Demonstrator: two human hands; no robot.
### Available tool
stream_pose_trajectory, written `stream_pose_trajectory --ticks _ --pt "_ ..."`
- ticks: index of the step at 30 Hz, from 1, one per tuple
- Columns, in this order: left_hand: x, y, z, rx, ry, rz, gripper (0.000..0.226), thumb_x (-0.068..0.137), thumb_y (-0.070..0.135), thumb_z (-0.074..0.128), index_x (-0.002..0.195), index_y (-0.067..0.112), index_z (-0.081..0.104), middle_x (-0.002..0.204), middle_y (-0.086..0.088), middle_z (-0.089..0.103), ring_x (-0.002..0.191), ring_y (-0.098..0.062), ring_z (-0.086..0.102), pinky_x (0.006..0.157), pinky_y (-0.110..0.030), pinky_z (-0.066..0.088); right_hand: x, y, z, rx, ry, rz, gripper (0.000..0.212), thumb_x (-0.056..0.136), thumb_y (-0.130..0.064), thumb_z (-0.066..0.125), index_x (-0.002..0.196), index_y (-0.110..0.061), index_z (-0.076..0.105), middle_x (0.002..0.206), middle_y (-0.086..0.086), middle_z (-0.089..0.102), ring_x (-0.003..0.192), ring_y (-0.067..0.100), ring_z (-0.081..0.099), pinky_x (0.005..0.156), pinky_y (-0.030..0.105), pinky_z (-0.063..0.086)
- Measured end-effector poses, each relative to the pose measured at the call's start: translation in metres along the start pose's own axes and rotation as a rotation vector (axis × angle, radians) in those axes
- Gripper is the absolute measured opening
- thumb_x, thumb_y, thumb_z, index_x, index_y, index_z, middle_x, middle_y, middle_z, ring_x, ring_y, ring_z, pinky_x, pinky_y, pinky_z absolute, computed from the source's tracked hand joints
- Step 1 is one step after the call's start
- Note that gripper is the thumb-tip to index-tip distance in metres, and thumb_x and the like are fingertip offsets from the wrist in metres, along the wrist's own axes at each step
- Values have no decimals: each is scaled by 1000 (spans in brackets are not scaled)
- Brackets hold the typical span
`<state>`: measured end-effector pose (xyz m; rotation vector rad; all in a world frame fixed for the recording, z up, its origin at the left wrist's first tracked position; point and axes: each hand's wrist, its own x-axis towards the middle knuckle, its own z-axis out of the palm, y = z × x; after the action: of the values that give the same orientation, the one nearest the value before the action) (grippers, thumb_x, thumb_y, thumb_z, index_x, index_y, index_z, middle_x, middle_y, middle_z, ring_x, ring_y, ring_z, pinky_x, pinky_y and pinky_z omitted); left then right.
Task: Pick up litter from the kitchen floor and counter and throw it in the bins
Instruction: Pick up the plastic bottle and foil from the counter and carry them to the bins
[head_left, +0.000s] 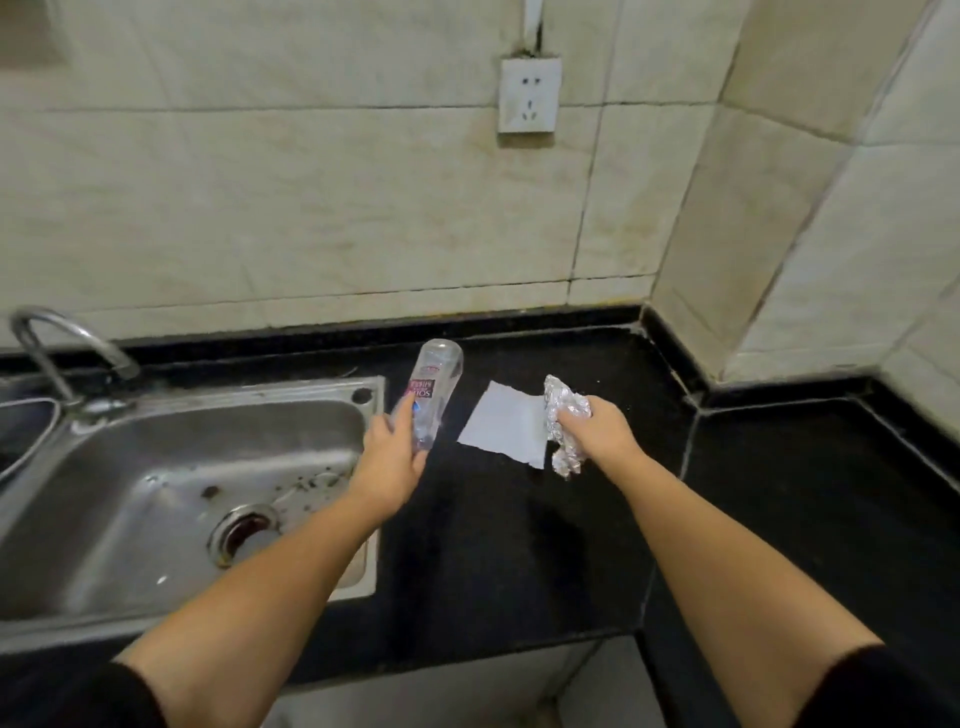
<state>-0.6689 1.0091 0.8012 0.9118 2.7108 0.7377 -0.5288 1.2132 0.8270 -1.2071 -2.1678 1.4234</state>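
Bottle (434, 397) and foil (566, 423) inside curled fingers (563, 428)

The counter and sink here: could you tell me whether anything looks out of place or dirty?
A white sheet of paper lies loose on the black counter, not yet picked up. The sink has dark specks and debris near its drain. The wall socket shows grimy staining around its top edge.

Clear smooth plastic bottle (434, 395) in my left hand (387, 457); crinkled shiny foil (563, 423) in my right hand (597, 428). Matt white paper (504, 423) between them. Glossy black stone counter (519, 545) underneath, brushed steel sink (156, 493) left.
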Motion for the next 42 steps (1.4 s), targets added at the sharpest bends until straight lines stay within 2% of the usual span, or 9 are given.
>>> stream_pose_trajectory --ticks 3,6,10,17,22,28,32,36,42 --pt "9 -25 -2 -42 19 -34 77 89 14 57 151 19 10 130 -22 35 118 -39 44 105 -45 39 38 -9 33 212 -122 52 18 86 -20 59 104 -17 59 124 4 52 108 19 52 83 28 44" --pt "21 -39 -1 -40 23 -64 80 89 13 57 151 19 8 131 -20 35 120 -36 45 107 -41 37 79 -2 57 40 -216 135 48 86 -34 60 128 -11 57 162 -5 2 149 22 11 118 44 21" --pt "42 -45 13 -26 21 -103 81 89 14 58 151 20 5 131 -18 36 116 -32 49 108 -38 39 123 14 78 -221 -287 226 63 89 -37 57 144 -12 41 163 -1 -10 150 29 -7 120 49 13" --pt "68 -23 45 -38 25 -174 80 91 19 57 151 25 5 137 -15 32 123 -32 45 108 -40 40 162 18 95 -415 -305 241 63 86 -38 55 139 -5 44 148 15 40 129 32 47 98 32 43" --pt "64 -16 46 -76 54 -229 81 90 17 58 151 26 5 138 -14 33 125 -30 44 110 -39 39 167 7 114 -540 -338 190 38 93 -25 52 123 -1 57 128 17 58 116 31 58 84 33 47" --pt "28 -35 4 -62 119 -315 76 92 18 55 150 26 7 138 -14 32 116 -32 50 106 -40 41 145 -29 129 -673 -403 -141 31 90 -19 49 111 2 61 122 22 58 84 24 52 58 26 35" --pt "-22 -62 -33 -37 183 -426 77 91 20 55 150 29 6 136 -14 33 108 -31 55 102 -44 47 91 -65 164 -701 -475 -429 26 89 -16 46 64 -11 49 117 23 57 83 25 46 68 29 34" --pt "-99 -92 -68 -27 262 -537 77 91 17 55 151 25 8 134 -15 34 108 -32 54 101 -39 45 11 -101 205 -717 -554 -649 28 92 -14 47 105 4 63 117 20 47 82 29 50 72 30 41" --pt "-278 -144 -104 -26 423 -717 71 89 15 54 150 22 17 121 -20 40 110 -39 46 104 -45 40 -140 -122 266 -757 -677 -885 25 91 -15 50 101 5 60 115 18 46 84 32 54 78 35 47"
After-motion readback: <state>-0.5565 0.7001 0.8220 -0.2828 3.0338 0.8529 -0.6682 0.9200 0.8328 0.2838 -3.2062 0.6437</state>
